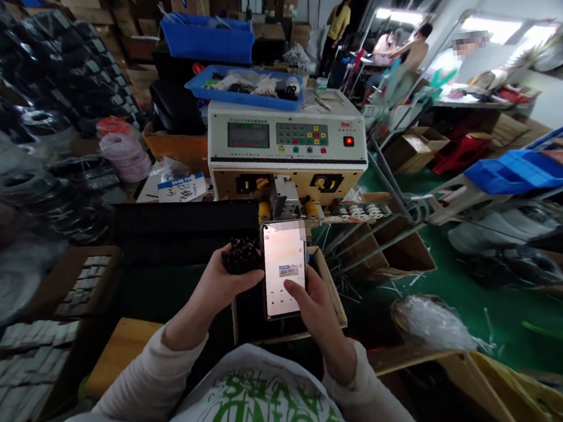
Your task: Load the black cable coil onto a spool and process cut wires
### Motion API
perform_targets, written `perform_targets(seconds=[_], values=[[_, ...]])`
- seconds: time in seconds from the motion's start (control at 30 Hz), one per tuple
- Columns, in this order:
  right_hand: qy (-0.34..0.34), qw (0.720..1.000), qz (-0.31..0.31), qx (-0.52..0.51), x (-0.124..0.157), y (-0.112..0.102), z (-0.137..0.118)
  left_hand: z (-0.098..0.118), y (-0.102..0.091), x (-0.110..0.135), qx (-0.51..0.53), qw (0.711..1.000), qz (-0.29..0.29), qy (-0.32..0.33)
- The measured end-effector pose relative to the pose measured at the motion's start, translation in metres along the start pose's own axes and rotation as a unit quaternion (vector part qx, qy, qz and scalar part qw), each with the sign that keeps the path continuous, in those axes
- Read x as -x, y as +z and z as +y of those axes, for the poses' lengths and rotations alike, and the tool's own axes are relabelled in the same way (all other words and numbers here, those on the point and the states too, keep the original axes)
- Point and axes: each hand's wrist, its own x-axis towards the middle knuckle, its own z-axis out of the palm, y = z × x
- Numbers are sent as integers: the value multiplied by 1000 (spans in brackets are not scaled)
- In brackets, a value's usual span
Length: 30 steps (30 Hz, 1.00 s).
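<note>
My right hand (pixel 319 304) grips a smartphone (pixel 274 259), its lit screen facing me and the thumb lying over the lower part of the screen. In my left hand (pixel 223 281) is a dark bundle (pixel 242 254), apparently black cut wires seen end-on with pinkish specks; the fingers behind it are hidden. The left thumb reaches to the phone's left edge. Just beyond both hands stands a white wire-processing machine (pixel 250 159) with a display, a keypad and a lit red switch. Beneath the phone is an open cardboard box (pixel 338 292).
A blue tray (pixel 198 85) of loose parts rests on the machine. Wrapped dark coils (pixel 51 121) are stacked at left, near boxes of white pieces (pixel 27 372). A metal frame (pixel 386 153) and a plastic-filled box (pixel 434 322) stand right. Several people (pixel 337 24) are farther back.
</note>
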Motion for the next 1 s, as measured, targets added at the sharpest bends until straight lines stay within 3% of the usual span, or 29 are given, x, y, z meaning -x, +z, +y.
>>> perform_targets(seconds=[0.27,0.7,0.83,1.0], values=[[-7,999,-16,-31,2,-3,-8,3,0,-3,-14,1000,2,1],[-9,1000,14,-7,0,-5,-10,7,6,-1,-22,1000,2,3],[37,993,-26,-111,3,-12,-8,10,6,-4,5,1000,7,-6],[106,968,-135,-185,10,-23,-14,17,6,-7,37,998,-25,-33]])
